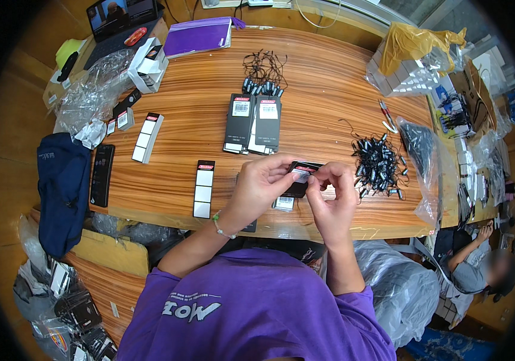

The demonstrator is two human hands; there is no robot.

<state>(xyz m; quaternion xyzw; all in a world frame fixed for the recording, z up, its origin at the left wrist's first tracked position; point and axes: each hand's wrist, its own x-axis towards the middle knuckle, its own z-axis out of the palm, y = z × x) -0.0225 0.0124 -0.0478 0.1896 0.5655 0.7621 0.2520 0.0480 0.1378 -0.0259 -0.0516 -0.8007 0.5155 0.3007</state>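
Pinching a small black card (pixel 294 189) with both hands, that's what the person's up to, just over the near edge of the worktop (pixel 323 84). Left hand (pixel 264 183) has it by the left side, thumb across the front; right hand (pixel 334 195) has thumb and fingertips closed at the right side, beside a white label (pixel 301 175). Exactly what those right fingertips grip, can't tell. Taking the card as the clock centre: two stacks of dark cards (pixel 267 125) sit at 11, a label strip (pixel 204 188) at 9, a messy pile of black cords (pixel 379 163) between 2 and 3, and red-handled pliers (pixel 385 110) near 2.
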